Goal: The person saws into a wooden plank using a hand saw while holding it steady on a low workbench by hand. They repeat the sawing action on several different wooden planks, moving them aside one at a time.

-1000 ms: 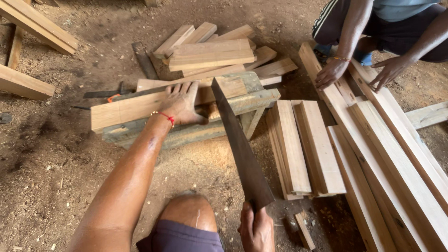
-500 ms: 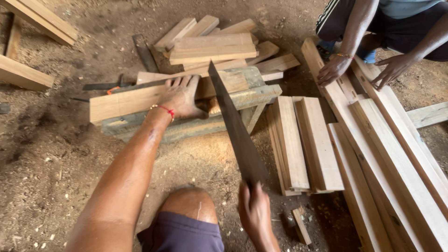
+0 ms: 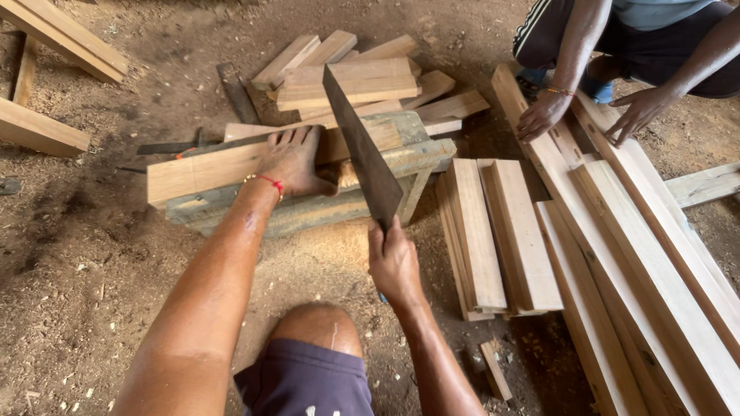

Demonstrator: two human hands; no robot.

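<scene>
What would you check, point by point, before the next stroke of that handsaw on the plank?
1. Left hand pressing the plank down: ok, palm flat on it.
2. Left fingers away from the saw blade: ok, a gap shows between hand and blade.
3. Right hand gripping the saw: ok, closed around the handle end.
4. Plank resting on the worn wooden block: ok, it lies across the top.
5. Blade seated in the cut: cannot tell, the contact point is hidden.
6. Other person's hands out of the way: ok, they rest on the long boards to the side.
</scene>
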